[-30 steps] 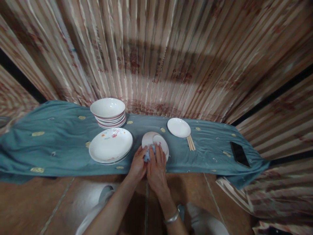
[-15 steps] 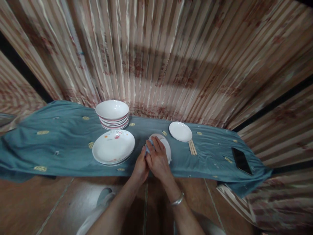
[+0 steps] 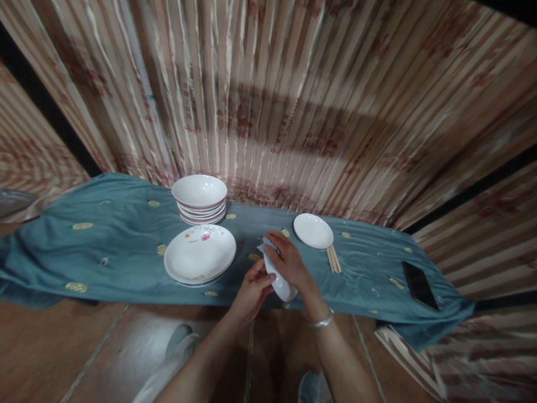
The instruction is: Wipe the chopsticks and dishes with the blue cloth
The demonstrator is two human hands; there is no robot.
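Note:
My left hand (image 3: 253, 288) grips the left edge of a small white plate (image 3: 282, 287), thumb on its face. The plate is tilted steeply above the front part of the table. Over its upper part lies my right hand (image 3: 291, 261), closed on a crumpled light-blue cloth (image 3: 265, 244) that pokes out past the fingers and touches the rim. My right palm hides much of the plate and most of the cloth.
A teal cloth (image 3: 130, 240) covers the table. Left stand stacked bowls (image 3: 199, 193) and stacked oval floral plates (image 3: 200, 254). To the right are a white plate (image 3: 314, 230), wooden chopsticks (image 3: 334, 259) and a black phone (image 3: 419, 284). A pleated curtain (image 3: 268, 112) hangs behind.
The small plate has gone from lying nearly flat to steeply tilted. My left hand now holds its edge, while my right hand has moved right with the cloth. The view has shifted slightly.

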